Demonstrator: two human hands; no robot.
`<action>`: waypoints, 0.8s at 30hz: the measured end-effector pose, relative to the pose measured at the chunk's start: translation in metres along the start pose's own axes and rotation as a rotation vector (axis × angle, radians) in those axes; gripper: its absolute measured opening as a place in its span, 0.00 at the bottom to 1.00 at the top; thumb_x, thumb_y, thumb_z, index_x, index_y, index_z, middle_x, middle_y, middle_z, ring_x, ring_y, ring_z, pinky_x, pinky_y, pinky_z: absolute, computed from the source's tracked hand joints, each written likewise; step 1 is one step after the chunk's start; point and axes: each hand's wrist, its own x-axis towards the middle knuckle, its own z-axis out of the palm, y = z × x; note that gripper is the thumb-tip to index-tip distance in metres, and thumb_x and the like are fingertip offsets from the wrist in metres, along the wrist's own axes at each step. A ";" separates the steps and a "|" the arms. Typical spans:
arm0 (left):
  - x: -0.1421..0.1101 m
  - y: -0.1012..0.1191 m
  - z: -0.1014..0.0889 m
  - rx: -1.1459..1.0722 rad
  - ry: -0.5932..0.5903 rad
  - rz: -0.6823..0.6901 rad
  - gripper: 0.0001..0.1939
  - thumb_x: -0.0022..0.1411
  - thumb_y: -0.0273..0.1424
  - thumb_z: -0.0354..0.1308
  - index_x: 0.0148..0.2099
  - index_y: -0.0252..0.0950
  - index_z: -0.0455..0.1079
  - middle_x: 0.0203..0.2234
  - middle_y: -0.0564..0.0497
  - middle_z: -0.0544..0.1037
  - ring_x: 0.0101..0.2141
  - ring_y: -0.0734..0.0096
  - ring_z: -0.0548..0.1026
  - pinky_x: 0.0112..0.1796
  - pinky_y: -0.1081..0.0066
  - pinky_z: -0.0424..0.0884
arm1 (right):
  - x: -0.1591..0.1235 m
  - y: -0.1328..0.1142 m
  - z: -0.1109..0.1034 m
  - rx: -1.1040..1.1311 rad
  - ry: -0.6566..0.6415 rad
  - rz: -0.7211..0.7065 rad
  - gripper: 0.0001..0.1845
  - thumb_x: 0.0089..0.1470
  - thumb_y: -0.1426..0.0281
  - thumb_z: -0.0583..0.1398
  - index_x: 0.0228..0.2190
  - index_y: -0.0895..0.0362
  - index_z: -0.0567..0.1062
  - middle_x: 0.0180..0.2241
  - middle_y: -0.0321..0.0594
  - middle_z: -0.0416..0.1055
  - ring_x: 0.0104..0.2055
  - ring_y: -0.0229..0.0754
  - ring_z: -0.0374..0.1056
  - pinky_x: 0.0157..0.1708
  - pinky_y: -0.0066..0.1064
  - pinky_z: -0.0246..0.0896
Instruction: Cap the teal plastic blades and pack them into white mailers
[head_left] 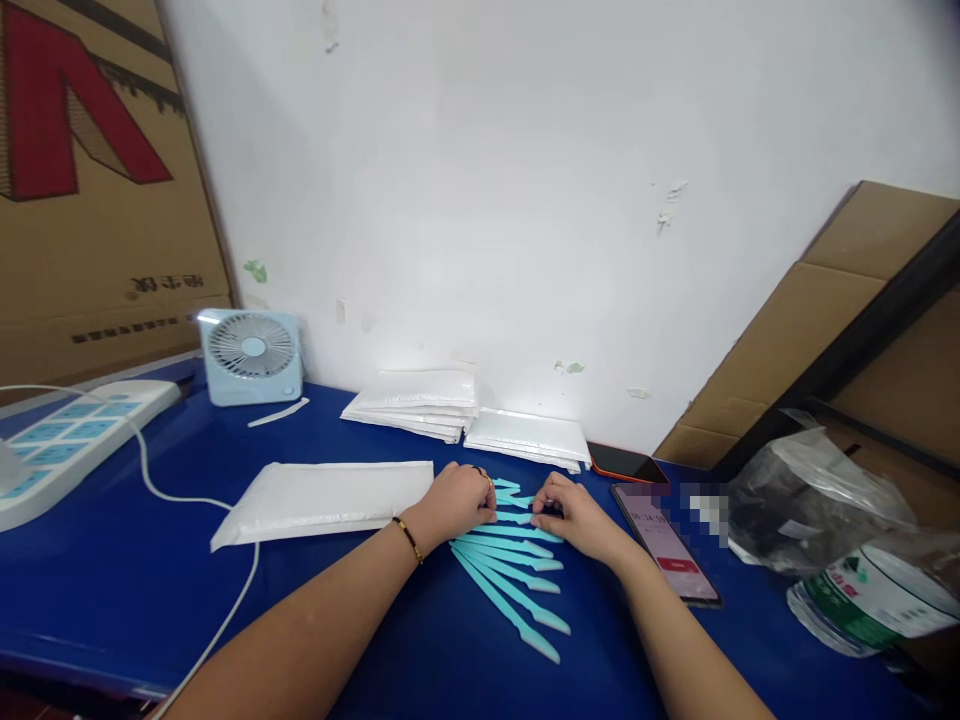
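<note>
Several slim turquoise eyebrow razors [517,600] with paler blade ends lie fanned out on the blue table [360,620], blade ends to the right. My left hand [463,500], with a ring and a dark bracelet, is closed over their handle ends. My right hand [574,515] pinches at the blade end of one razor in the upper part of the fan. That razor [513,518] spans the gap between my fingertips. More razors [510,490] lie just behind, some crossing. Left of my left hand rests a white padded envelope [330,498].
Stacks of white padded envelopes [412,400] stand against the wall. A small blue fan [253,357], a power strip [82,440] and its white cable are on the left. Right are a lit phone [667,550], another phone [628,463], a plastic bag [810,500] and a clear tub [862,600].
</note>
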 end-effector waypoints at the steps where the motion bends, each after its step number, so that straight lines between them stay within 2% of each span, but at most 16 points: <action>1: 0.001 -0.001 0.000 -0.005 -0.013 -0.004 0.05 0.51 0.36 0.60 0.30 0.40 0.74 0.29 0.53 0.76 0.33 0.69 0.71 0.36 0.70 0.58 | -0.001 0.000 -0.001 0.025 -0.023 -0.004 0.09 0.48 0.61 0.61 0.27 0.55 0.73 0.32 0.36 0.64 0.33 0.38 0.62 0.35 0.31 0.56; 5: 0.001 -0.008 -0.001 0.021 -0.006 -0.036 0.05 0.51 0.35 0.60 0.29 0.40 0.73 0.28 0.54 0.76 0.32 0.69 0.72 0.36 0.70 0.58 | -0.004 0.002 -0.010 0.062 -0.058 -0.020 0.11 0.49 0.61 0.60 0.25 0.55 0.74 0.31 0.36 0.64 0.32 0.38 0.62 0.35 0.30 0.56; 10: 0.001 -0.016 -0.008 0.040 0.063 -0.147 0.05 0.51 0.35 0.59 0.31 0.40 0.73 0.30 0.54 0.75 0.33 0.69 0.72 0.35 0.70 0.58 | -0.009 0.017 -0.022 0.049 0.049 0.074 0.11 0.48 0.60 0.60 0.25 0.56 0.73 0.32 0.37 0.66 0.31 0.37 0.62 0.34 0.30 0.57; 12: -0.001 -0.015 -0.010 0.015 0.080 -0.131 0.08 0.50 0.37 0.59 0.33 0.41 0.73 0.31 0.54 0.75 0.33 0.69 0.71 0.34 0.71 0.58 | -0.013 0.019 -0.026 0.058 0.057 0.086 0.12 0.47 0.59 0.60 0.26 0.55 0.74 0.32 0.38 0.66 0.31 0.38 0.62 0.34 0.31 0.57; 16: -0.004 -0.007 -0.007 -0.047 0.005 0.005 0.12 0.48 0.43 0.60 0.31 0.41 0.73 0.29 0.55 0.74 0.31 0.71 0.71 0.34 0.72 0.58 | -0.019 0.010 -0.028 0.049 -0.089 0.043 0.13 0.43 0.57 0.63 0.26 0.54 0.75 0.31 0.37 0.66 0.33 0.41 0.63 0.36 0.33 0.56; 19: -0.006 -0.003 -0.004 -0.066 -0.080 0.038 0.11 0.48 0.42 0.61 0.29 0.41 0.73 0.25 0.56 0.75 0.28 0.73 0.71 0.33 0.73 0.58 | -0.020 0.003 -0.023 -0.020 -0.191 0.048 0.13 0.41 0.58 0.64 0.24 0.55 0.75 0.30 0.36 0.65 0.35 0.42 0.63 0.41 0.37 0.53; 22: -0.005 -0.003 -0.004 -0.065 -0.123 0.028 0.09 0.50 0.40 0.60 0.28 0.40 0.73 0.23 0.56 0.75 0.26 0.74 0.71 0.32 0.73 0.58 | -0.019 0.002 -0.019 -0.046 -0.211 0.052 0.13 0.45 0.58 0.62 0.24 0.56 0.74 0.30 0.36 0.65 0.36 0.42 0.63 0.44 0.38 0.51; 24: -0.004 -0.007 -0.007 -0.020 -0.086 -0.002 0.08 0.50 0.37 0.60 0.27 0.39 0.73 0.25 0.55 0.76 0.28 0.72 0.71 0.34 0.72 0.58 | -0.018 0.005 -0.021 -0.045 -0.172 0.057 0.12 0.47 0.60 0.61 0.24 0.56 0.74 0.30 0.36 0.65 0.35 0.40 0.63 0.42 0.37 0.52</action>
